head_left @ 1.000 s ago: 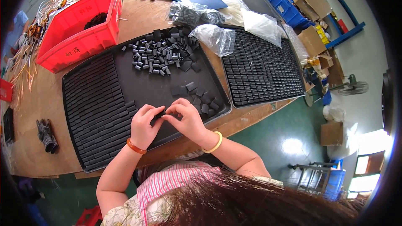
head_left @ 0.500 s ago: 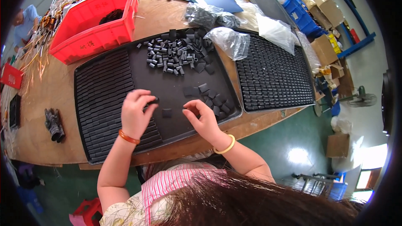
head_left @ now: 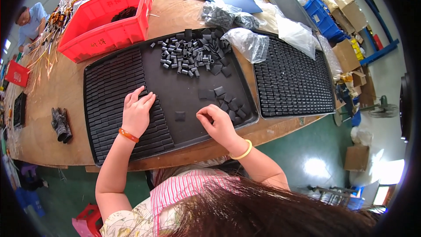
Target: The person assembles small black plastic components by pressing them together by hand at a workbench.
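My left hand (head_left: 137,115) rests over the right edge of the packed rows of black pieces (head_left: 116,92), fingers spread and no piece visible in them. To the right, my right hand (head_left: 218,125) hovers above the black tray (head_left: 188,134) with thumb and forefinger brought together. Whether a small piece is between them cannot be made out. A single flat black square (head_left: 180,116) lies on the tray between the hands. Just beyond my right hand is a small group of flat black pieces (head_left: 235,105). Short black tubes (head_left: 182,57) are heaped at the tray's far side.
Another tray (head_left: 294,83) filled with black pieces stands to the right, a clear plastic bag (head_left: 247,44) over its corner. A red bin (head_left: 105,30) stands at the far left. Dark gloves (head_left: 61,125) lie on the left. Another person (head_left: 33,22) sits at the far left.
My left hand has moved left from the bare tray area onto the packed rows, and its fingers have spread. My right thumb and forefinger have drawn closer together. The whole view has shifted slightly.
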The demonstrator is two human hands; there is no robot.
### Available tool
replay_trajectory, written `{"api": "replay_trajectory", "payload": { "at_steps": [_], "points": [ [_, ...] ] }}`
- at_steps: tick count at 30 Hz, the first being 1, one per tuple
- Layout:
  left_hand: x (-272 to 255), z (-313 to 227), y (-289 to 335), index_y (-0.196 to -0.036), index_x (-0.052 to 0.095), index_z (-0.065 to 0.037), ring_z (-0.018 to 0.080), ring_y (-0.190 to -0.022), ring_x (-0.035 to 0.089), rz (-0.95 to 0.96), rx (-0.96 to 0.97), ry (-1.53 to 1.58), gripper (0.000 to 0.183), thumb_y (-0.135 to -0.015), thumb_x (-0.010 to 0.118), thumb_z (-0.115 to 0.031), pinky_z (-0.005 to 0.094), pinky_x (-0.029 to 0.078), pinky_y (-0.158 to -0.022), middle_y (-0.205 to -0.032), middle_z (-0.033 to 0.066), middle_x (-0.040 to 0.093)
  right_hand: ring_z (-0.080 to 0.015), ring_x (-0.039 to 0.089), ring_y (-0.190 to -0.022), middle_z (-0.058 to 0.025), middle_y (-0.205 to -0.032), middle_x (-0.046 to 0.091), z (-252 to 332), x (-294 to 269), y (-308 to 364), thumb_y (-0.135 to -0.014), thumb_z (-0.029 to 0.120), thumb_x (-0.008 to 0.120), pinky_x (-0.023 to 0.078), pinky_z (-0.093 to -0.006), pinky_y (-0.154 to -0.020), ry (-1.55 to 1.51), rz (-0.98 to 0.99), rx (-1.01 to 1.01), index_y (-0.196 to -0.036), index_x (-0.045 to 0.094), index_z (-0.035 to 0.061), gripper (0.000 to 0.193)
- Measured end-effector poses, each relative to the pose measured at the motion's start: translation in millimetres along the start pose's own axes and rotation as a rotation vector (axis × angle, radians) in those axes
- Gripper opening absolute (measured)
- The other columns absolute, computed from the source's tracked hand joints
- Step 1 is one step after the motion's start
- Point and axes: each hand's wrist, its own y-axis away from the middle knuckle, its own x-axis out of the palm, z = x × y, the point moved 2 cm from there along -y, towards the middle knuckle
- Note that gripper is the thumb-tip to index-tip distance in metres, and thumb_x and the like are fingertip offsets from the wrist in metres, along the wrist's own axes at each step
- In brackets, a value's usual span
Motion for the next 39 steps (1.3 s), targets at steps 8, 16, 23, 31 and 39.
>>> {"api": "replay_trajectory", "payload": {
  "at_steps": [8,16,23,31,39],
  "points": [
    [-11,1,3,-0.116,0.069,-0.007,0.0255,-0.125,0.052,-0.046,-0.05,0.041,0.036,-0.083,0.056,-0.002,0.04,0.04,-0.105,-0.125,0.0043,0.063,-0.0272,0.06,-0.088,-0.0089,-0.09,0.058,3,36,-21,-0.08,0.018,0.075,0.049,-0.0386,-0.076,0.525,0.033,-0.305,-0.095,0.067,0.0058,0.021],
    [-45,-19,-14,-0.11,0.07,-0.006,0.0294,-0.103,0.059,-0.211,-0.124,0.379,0.035,-0.079,0.061,0.007,0.0401,0.048,-0.092,-0.104,0.0083,0.066,-0.0258,0.061,-0.086,-0.0077,-0.09,0.061,-6,48,-25,-0.08,0.014,0.075,0.05,-0.0378,-0.076,0.58,0.092,-0.335,-0.095,0.064,0.0053,0.021],
    [-43,-92,-27,-0.111,0.069,-0.008,0.0247,-0.104,0.06,-0.155,0.156,0.342,0.034,-0.077,0.069,-0.005,0.0399,0.047,-0.092,-0.11,0.0036,0.065,-0.0295,0.065,-0.075,-0.0133,-0.089,0.066,2,19,-23,-0.084,0.005,0.069,0.052,-0.0358,-0.069,-0.232,0.118,0.083,-0.131,0.047,0.0013,0.051],
    [-20,-92,-29,-0.106,0.069,-0.007,0.0231,-0.104,0.06,-0.181,0.132,0.342,0.033,-0.074,0.073,-0.015,0.0378,0.048,-0.09,-0.107,0.0028,0.065,-0.0236,0.064,-0.076,-0.012,-0.091,0.065,7,7,-14,-0.089,0.0,0.063,0.051,-0.0335,-0.07,-0.097,0.105,0.029,-0.145,0.035,0.0024,0.063],
    [-10,-80,-21,-0.101,0.072,-0.009,0.0236,-0.09,0.062,-0.155,-0.046,0.527,0.03,-0.073,0.08,-0.015,0.0364,0.049,-0.079,-0.095,0.0038,0.068,-0.0165,0.062,-0.071,-0.0088,-0.086,0.064,-17,-15,-42,-0.095,0.019,0.067,0.051,-0.0294,-0.068,-0.115,-0.02,0.12,-0.123,0.054,0.0001,0.036]
  ]
}}
